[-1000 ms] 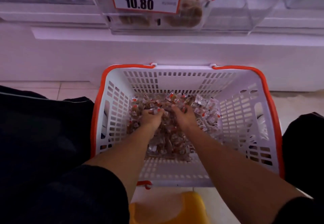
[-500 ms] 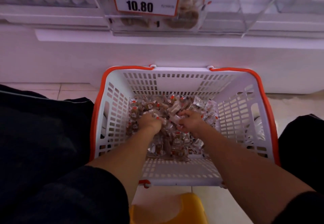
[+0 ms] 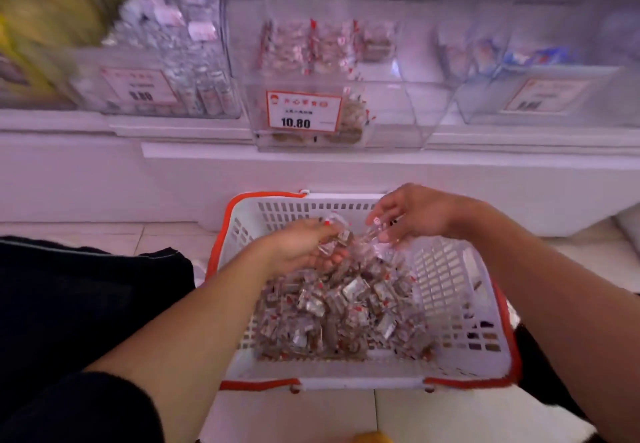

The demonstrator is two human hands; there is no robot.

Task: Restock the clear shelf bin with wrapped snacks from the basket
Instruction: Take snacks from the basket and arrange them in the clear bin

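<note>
A white basket with an orange rim (image 3: 460, 304) stands on the floor, holding a heap of small clear-wrapped snacks (image 3: 346, 307). My left hand (image 3: 304, 248) and my right hand (image 3: 408, 214) are raised above the basket's far half, each gripping a clump of wrapped snacks, with the wrappers bunched between them. Above, on the white shelf, sits the clear shelf bin (image 3: 391, 106) with a 10.80 price tag; a low layer of the same snacks lies inside it.
Clear bins flank it: one on the left (image 3: 166, 61) full of white-wrapped items, one on the right (image 3: 540, 96) with blue packets. The white shelf ledge (image 3: 346, 162) juts out above the basket. My dark-clothed knees flank the basket on the tiled floor.
Both hands have lifted out of the snack heap with handfuls of snacks. The view has tilted up, showing the shelf bins.
</note>
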